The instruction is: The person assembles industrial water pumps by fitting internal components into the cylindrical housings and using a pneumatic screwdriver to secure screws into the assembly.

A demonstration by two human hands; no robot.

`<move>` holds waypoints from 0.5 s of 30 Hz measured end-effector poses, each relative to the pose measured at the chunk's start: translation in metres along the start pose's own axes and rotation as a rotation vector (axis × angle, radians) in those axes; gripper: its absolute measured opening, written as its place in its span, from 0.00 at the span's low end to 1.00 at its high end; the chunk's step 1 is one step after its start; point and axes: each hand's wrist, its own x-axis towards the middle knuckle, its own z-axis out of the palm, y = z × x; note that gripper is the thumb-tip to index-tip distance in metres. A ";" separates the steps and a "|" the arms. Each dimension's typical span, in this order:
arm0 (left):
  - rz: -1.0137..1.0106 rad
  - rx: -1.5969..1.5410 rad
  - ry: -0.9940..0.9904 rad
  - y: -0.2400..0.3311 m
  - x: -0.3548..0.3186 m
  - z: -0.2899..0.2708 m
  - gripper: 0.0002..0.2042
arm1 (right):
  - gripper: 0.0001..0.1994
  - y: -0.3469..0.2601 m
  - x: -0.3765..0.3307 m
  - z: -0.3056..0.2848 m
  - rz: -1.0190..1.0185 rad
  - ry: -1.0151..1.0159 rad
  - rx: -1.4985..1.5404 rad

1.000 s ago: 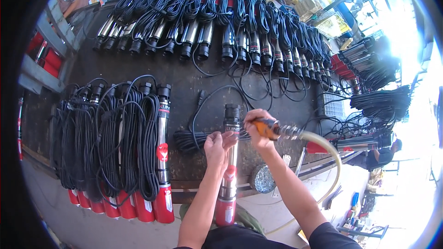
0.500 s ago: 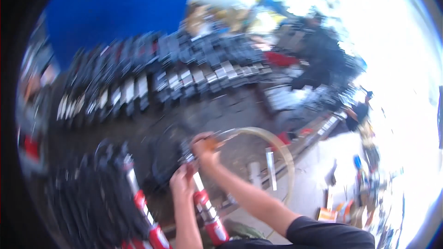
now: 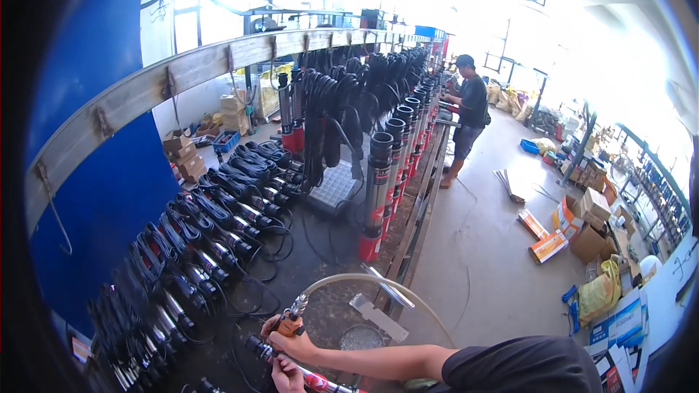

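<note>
A long, dark, grimy tabletop point(image 3: 320, 262) ran away down a bright workshop with a pale concrete floor point(image 3: 480, 262), and a tall blue panel point(image 3: 102, 175) crossed by a grey wooden rail point(image 3: 182, 73) closed off its left side. Along the left of the tabletop lay rows of dark cylindrical pumps wound with coiled black cable point(image 3: 211, 240), packed side by side. Further right, upright steel pumps with red bases point(image 3: 378, 189) stood in a receding line near the tabletop's edge. At the lower edge the left hand point(image 3: 287, 377) was closed around a slim red and silver pump point(image 3: 298, 371) lying on the tabletop, while the right hand point(image 3: 295, 342) gripped an orange-handled air tool point(image 3: 291, 320) just above it, its clear hose point(image 3: 378, 284) arching away to the right. A flat metal strip point(image 3: 378, 316) lay beside the hose. On the floor beyond, a person in a dark shirt point(image 3: 470, 120) worked at the line of pumps, and cardboard boxes point(image 3: 590, 218) cluttered the right. The pump's lower end was cut off by the frame, and the far room was washed out by glare.
</note>
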 end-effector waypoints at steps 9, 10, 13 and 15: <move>0.049 -0.049 -0.116 -0.030 -0.018 0.021 0.07 | 0.06 -0.026 -0.006 -0.009 0.114 0.022 -0.068; 0.104 0.024 -0.101 -0.032 -0.021 0.020 0.05 | 0.07 -0.023 -0.006 -0.009 0.164 0.022 -0.097; 0.200 0.176 -0.101 -0.031 -0.038 0.027 0.04 | 0.10 -0.014 -0.009 -0.004 0.095 -0.043 -0.097; 0.195 0.176 -0.033 -0.029 -0.042 0.023 0.05 | 0.09 -0.007 -0.012 0.001 0.082 -0.053 -0.023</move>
